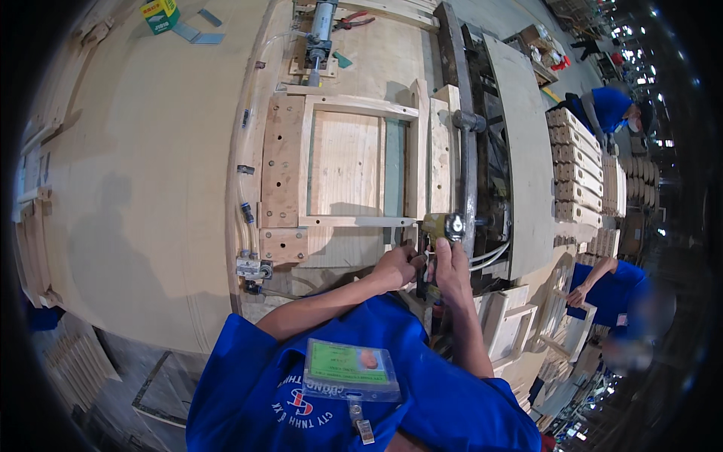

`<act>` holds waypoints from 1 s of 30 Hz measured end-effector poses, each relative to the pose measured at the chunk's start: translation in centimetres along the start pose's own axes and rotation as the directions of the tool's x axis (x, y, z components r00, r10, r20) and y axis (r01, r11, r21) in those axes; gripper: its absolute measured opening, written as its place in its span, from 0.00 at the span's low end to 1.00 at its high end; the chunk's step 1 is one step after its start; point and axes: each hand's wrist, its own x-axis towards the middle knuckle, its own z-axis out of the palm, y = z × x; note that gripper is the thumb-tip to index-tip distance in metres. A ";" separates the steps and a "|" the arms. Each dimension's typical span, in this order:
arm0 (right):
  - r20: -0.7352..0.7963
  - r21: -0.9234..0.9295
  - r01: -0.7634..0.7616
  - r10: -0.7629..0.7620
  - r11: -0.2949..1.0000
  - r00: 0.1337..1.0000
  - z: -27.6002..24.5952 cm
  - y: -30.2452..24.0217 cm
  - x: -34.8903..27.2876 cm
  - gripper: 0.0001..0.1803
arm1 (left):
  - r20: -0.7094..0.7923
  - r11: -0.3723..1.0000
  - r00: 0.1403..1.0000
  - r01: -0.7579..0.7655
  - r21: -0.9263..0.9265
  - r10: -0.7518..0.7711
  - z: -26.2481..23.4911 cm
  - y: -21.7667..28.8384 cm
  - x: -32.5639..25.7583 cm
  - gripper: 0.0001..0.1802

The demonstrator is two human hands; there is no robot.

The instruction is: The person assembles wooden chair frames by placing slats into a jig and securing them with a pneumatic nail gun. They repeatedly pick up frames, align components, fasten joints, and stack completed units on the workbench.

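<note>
The right hand [450, 270] is closed around a yellow-green tool [434, 224] with a shiny round metal end, held at the near right corner of a pale wooden frame [358, 221]. The left hand [398, 269] is just left of it, fingers curled in close together near the tool's lower part; whether they pinch something small, I cannot tell. The frame lies in front of the person, its four bars around a lighter wooden board [346, 166] and a grey-green strip on the right.

Along the frame's left side sits a thick wooden block [279, 169] with bolts and holes. A metal bar [468, 177] runs along the right. Beyond the far bar is an air cylinder [322, 30], with red-handled pliers [354, 21] just right of it.

On the wide table [166, 151] at far left stands a green and yellow can [158, 16]; its inside does not show. Flat metal pieces [199, 36] lie next to it. At far right, an open box [536, 71] holds brown cardboard and smaller items too tiny to make out. On the person's chest, a clear plastic sleeve [385, 388] holds a green and white card [343, 365].

To the right are stacked wooden parts [576, 169] and two co-workers in blue shirts, one far [611, 108], one nearer [617, 290] with a hand at another frame [578, 331].
</note>
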 end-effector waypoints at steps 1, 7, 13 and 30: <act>0.010 0.079 0.061 -0.062 0.995 0.998 -0.5 0.2 0.5 0.24 | -0.016 1.000 1.000 -0.027 -0.008 0.027 -0.3 0.9 0.2 0.22; -0.034 0.157 0.175 -0.172 0.972 0.985 -1.5 -5.9 8.1 0.24 | -0.304 0.980 0.934 -0.162 0.112 0.189 -1.9 6.4 4.7 0.24; 0.001 0.244 0.209 -0.216 0.947 0.976 -0.2 -10.2 18.2 0.24 | -0.498 0.953 0.815 -0.287 0.097 0.296 -6.1 10.1 11.3 0.21; -0.015 -0.045 0.285 -0.286 0.957 0.958 3.1 -12.1 21.8 0.23 | -0.501 0.972 0.833 -0.204 0.119 0.236 -9.4 10.8 14.5 0.21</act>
